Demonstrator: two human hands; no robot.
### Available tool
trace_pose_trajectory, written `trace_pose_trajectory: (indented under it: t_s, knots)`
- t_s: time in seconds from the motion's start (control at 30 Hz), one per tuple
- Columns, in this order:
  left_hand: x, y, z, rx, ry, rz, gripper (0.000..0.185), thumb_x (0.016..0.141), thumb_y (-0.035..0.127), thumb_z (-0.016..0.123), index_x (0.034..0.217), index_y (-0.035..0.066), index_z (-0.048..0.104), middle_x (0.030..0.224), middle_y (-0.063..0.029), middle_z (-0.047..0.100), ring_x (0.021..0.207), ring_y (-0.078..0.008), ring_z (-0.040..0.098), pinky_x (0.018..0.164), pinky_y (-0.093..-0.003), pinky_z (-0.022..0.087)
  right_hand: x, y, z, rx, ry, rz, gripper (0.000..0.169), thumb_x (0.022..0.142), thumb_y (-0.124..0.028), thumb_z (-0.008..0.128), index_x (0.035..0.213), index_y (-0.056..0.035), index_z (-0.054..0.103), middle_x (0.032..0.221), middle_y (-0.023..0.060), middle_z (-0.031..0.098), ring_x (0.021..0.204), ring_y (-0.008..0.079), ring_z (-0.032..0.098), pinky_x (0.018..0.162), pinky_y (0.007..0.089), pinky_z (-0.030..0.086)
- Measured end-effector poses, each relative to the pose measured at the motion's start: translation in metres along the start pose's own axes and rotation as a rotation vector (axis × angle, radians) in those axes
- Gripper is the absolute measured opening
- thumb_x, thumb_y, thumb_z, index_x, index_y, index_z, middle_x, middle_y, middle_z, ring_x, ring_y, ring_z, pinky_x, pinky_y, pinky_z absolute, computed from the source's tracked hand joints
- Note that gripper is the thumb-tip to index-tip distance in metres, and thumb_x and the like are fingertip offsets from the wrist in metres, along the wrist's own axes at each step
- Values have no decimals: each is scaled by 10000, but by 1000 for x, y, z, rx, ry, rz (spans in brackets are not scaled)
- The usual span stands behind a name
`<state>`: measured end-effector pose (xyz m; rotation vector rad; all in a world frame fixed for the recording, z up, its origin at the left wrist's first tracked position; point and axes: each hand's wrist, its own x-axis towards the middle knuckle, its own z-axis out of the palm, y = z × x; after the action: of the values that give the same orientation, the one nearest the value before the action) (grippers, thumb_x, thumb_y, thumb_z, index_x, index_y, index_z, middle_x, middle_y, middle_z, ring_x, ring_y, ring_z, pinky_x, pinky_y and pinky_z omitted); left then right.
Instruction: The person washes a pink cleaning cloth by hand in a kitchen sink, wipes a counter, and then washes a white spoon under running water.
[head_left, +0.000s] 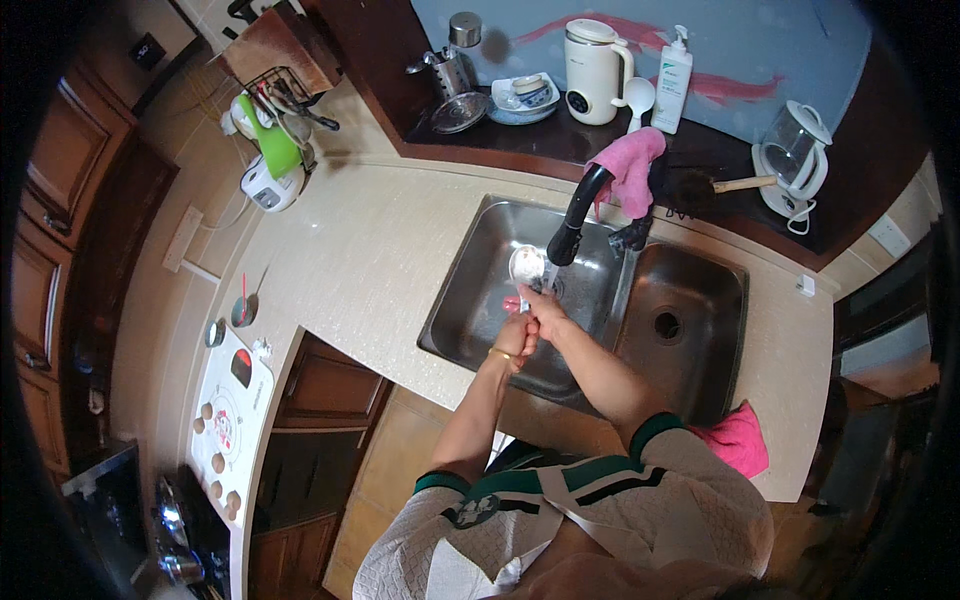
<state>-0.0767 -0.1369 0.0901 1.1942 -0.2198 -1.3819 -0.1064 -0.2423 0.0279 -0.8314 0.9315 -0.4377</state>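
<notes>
Both my hands are over the left basin of a double stainless steel sink (456, 304). A white ladle or large spoon (527, 264), its bowl pointing away from me, is held by its handle under a black faucet (574, 229). Water runs from the spout beside it. My left hand (517, 337), with a gold bracelet at the wrist, is closed around the lower handle. Higher up, my right hand (545, 312) touches the handle near the bowl. Something pink (512, 304) shows beside the fingers; what it is cannot be told.
A pink cloth (636, 169) hangs over the faucet, and another (739, 442) lies right of the sink. Behind stand a cream electric jug (592, 75), a pump bottle (672, 84), a glass kettle (793, 154) and a wooden-handled brush (739, 184). Stacked dishes (525, 96) stand on the ledge.
</notes>
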Motion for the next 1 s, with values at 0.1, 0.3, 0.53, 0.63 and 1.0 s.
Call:
trace_pose_trajectory:
  t_s: [0.1,0.3,0.53,0.63,1.0]
  knots:
    - [-13,-1,8,-74,-2,-63,75,872,168,382,828,132,431,537,45,360,361,-49,258,299,-191,162,10,-12,-11,4,-26,14,176,814,-172,590,946,-60,558,799,105,633,601,145,584,461,281,447]
    - [-19,3,12,-100,-60,-107,56,844,123,386,882,129,427,554,69,345,378,-34,253,309,-181,160,46,-16,-29,-340,269,-406,260,790,-228,634,986,-67,576,799,79,621,670,173,587,566,311,475]
    - [-13,16,-4,-49,-91,-100,52,856,144,409,830,160,451,551,77,330,382,-28,242,313,-177,163,16,-15,-5,-84,135,-104,389,770,-287,660,1028,-29,526,853,87,598,669,186,569,542,344,479]
    - [-21,19,7,-82,-207,-236,44,870,161,432,832,161,456,550,82,317,378,-28,221,313,-174,156,49,-29,-52,-504,313,-562,457,764,-316,663,1053,3,510,884,95,583,768,182,535,648,333,468]
    - [-12,120,-60,290,-418,-503,47,874,171,465,885,130,484,559,80,301,399,-3,230,321,-152,158,18,-111,-39,-702,-478,-310,407,819,-290,594,997,47,452,819,106,585,630,149,607,527,255,506]
